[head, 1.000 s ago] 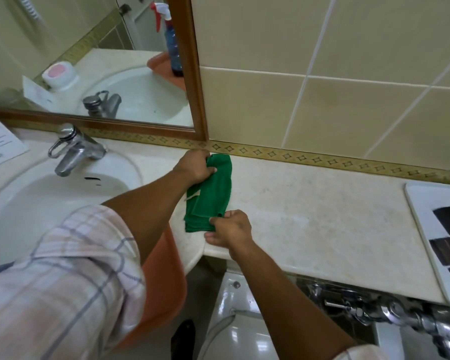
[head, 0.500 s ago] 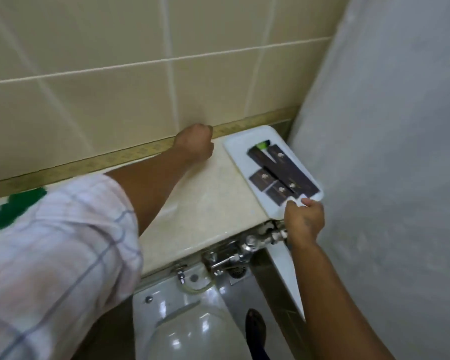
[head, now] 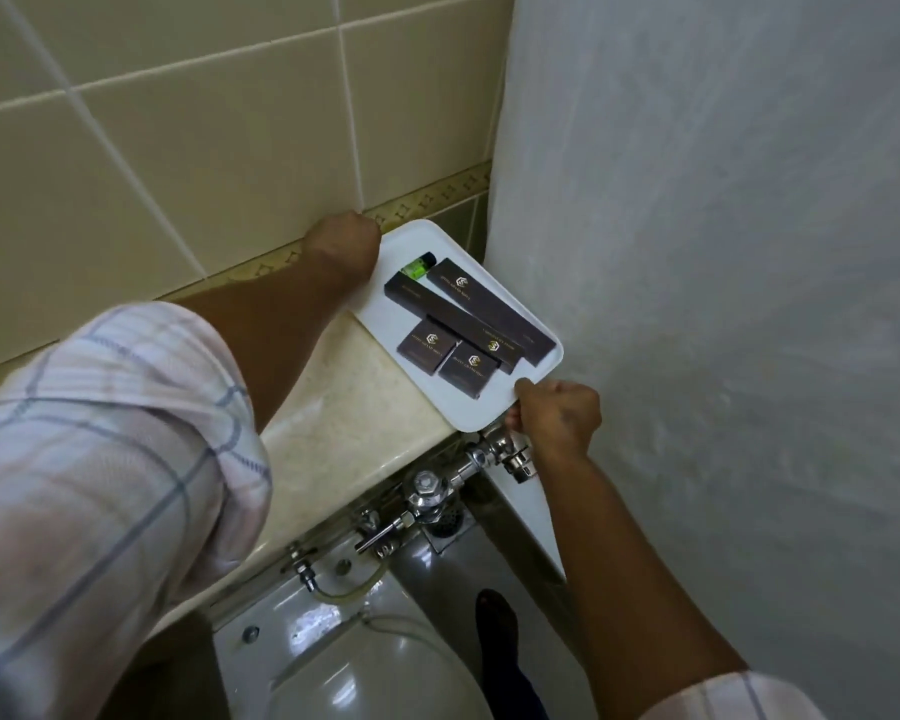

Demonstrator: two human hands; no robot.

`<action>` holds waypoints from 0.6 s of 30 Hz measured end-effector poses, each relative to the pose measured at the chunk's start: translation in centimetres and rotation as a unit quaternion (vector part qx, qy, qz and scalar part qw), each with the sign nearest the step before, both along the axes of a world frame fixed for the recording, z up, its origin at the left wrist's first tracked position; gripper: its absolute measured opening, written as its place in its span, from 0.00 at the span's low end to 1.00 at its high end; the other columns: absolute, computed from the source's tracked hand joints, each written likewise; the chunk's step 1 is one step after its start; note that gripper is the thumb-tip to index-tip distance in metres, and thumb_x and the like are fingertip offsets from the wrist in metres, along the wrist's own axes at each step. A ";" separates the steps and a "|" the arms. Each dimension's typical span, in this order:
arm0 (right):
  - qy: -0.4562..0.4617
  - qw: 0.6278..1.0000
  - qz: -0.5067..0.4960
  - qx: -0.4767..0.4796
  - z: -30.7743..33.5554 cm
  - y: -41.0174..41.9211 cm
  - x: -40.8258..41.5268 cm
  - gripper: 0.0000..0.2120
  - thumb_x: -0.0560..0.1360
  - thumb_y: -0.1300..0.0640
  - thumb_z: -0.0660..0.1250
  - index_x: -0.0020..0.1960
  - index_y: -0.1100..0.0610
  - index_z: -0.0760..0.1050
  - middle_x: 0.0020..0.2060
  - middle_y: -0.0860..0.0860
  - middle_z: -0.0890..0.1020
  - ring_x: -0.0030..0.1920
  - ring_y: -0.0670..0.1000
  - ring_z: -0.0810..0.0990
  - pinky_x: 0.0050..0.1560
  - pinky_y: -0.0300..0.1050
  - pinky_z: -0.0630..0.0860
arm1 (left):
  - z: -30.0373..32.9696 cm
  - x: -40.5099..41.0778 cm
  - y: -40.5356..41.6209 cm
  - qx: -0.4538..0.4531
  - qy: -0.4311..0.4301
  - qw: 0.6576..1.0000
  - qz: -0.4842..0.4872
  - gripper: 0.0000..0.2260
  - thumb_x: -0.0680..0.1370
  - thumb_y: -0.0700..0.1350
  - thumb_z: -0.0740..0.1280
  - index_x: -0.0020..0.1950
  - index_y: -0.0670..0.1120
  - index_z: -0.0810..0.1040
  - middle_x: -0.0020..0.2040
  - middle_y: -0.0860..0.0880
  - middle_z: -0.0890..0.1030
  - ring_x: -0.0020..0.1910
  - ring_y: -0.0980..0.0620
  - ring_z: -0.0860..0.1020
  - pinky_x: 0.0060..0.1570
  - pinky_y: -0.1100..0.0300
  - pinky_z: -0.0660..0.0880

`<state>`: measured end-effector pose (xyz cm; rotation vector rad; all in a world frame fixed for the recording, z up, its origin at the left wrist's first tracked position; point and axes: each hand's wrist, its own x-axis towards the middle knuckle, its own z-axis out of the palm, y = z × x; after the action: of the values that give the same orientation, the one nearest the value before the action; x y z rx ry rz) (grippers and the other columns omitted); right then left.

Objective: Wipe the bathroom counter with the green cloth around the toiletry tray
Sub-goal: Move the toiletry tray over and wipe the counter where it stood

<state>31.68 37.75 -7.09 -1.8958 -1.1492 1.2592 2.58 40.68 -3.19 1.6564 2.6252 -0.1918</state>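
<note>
Fingers of the right hand (head: pixel 554 415) pinch the near corner of the white toiletry tray (head: pixel 494 407), which overhangs the table (head: pixel 344 407) edge just above the chrome flush valve (head: pixel 427 485) and toilet (head: pixel 344 662). Beyond, the left hand (head: pixel 341 246) is closed at the tray's far-left corner by the tiled wall (head: pixel 178 148); whether its fingers grip the rim I cannot tell. On the tray lie four dark boxes (head: pixel 468 324), two long and two small, plus one green bottle (head: pixel 419 266). A tilted lift could probably slide these off toward the toilet. The green cloth is out of sight.
</note>
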 end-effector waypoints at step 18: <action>-0.129 0.934 0.321 0.090 6.4 -1.8 -9.1 0.06 0.67 0.60 0.74 0.33 0.59 0.80 0.34 0.58 0.85 0.42 0.61 0.85 0.50 0.53 0.83 | 5.2 -4.6 -28.3 0.090 -0.187 0.923 0.324 0.09 0.62 0.44 0.71 0.31 0.45 0.71 0.29 0.48 0.73 0.29 0.49 0.73 0.26 0.62 0.65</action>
<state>22.61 35.98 -0.68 -1.6287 -2.0665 1.1747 -2.03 12.39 2.04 0.6648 2.7508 0.3576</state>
